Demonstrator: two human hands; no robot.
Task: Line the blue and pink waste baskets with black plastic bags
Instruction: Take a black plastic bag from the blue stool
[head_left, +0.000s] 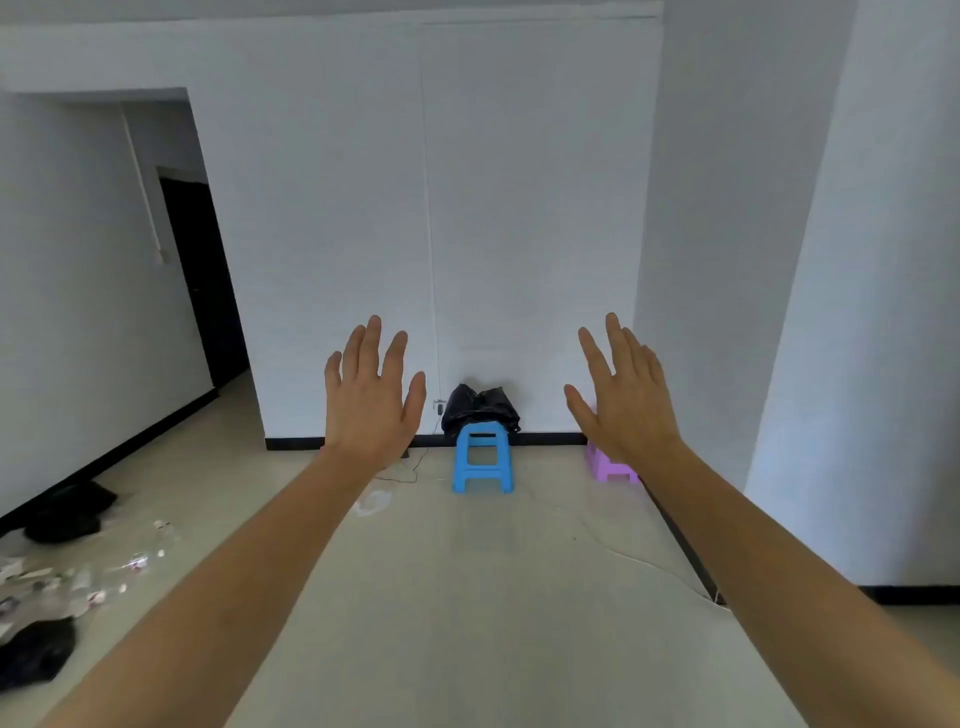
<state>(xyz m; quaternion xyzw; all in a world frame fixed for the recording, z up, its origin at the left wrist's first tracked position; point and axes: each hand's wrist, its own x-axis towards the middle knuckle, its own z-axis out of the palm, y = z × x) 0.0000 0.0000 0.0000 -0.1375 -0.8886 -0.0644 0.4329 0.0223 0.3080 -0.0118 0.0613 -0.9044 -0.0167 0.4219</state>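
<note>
Both my arms reach forward at chest height. My left hand (371, 395) is open with fingers spread and holds nothing. My right hand (623, 389) is open too, palm away, and empty. Far across the floor, by the white wall, stands a blue plastic stool-shaped thing (483, 457) with a black plastic bag (480, 405) bunched on top of it or just behind it. A pink-purple plastic thing (610, 465) sits at the wall to the right, mostly hidden behind my right wrist. I cannot tell whether these are baskets.
Black bags (67, 512) and scattered litter (78, 582) lie on the floor at the left, with another black bag (36, 654) nearer me. A thin cable (654, 566) runs along the right wall's base. A dark doorway (202, 280) opens at the left.
</note>
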